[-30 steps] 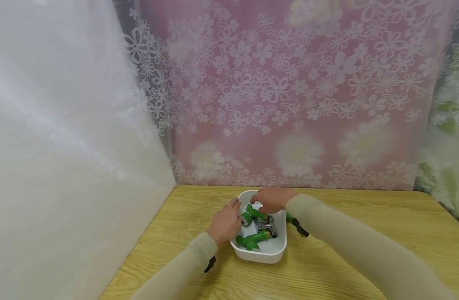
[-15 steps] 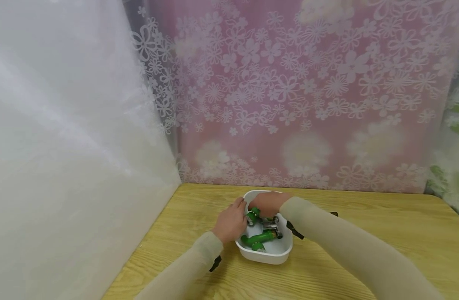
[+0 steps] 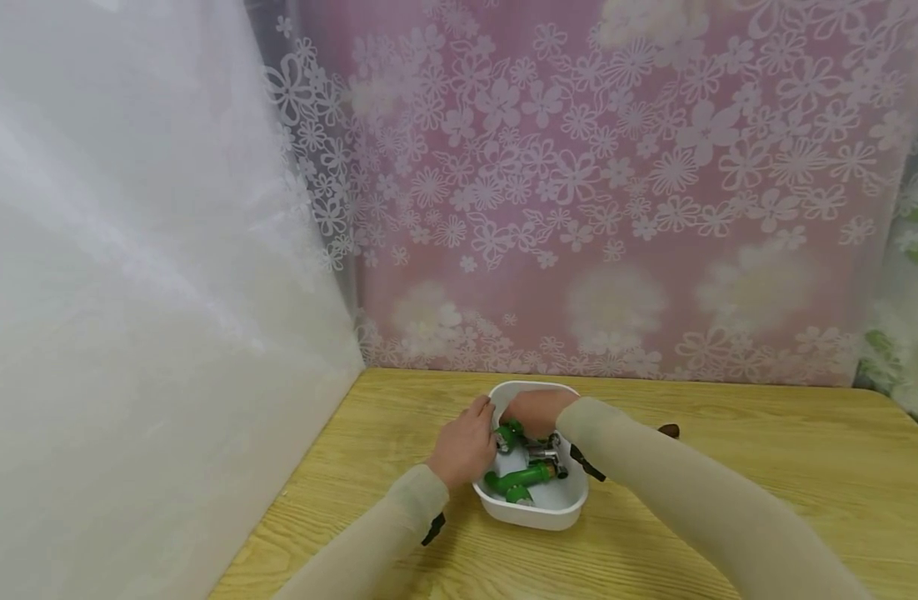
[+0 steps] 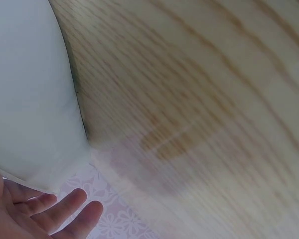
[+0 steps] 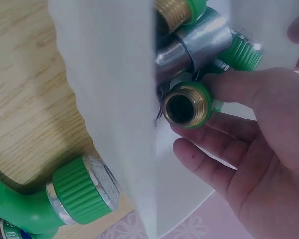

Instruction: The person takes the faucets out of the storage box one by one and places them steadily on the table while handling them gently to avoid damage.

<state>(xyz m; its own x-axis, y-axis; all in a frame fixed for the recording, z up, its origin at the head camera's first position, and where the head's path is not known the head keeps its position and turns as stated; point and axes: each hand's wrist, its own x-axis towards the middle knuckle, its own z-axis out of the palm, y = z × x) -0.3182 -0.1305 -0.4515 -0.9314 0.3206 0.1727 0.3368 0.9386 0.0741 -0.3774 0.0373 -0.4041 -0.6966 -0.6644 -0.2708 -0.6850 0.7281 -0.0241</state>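
Note:
A white basin holds several green and chrome taps. My right hand reaches into its far part; in the right wrist view that hand pinches a green tap by its brass threaded end between thumb and fingers. Most of this tap is hidden. At the left side of the basin, my left hand holds the rim, and its fingers show beside the wall in the left wrist view. Nearer the front of the basin lie a curved green tap and a chrome tap.
Another green tap lies on the wooden table outside the basin's right wall. A dark brown end shows behind the right sleeve. A white sheet hangs at left, and a pink flowered curtain at the back.
My right hand has gone lower into the basin and now covers the far green tap that showed before. The left hand has stayed on the rim. The head view has shifted slightly.

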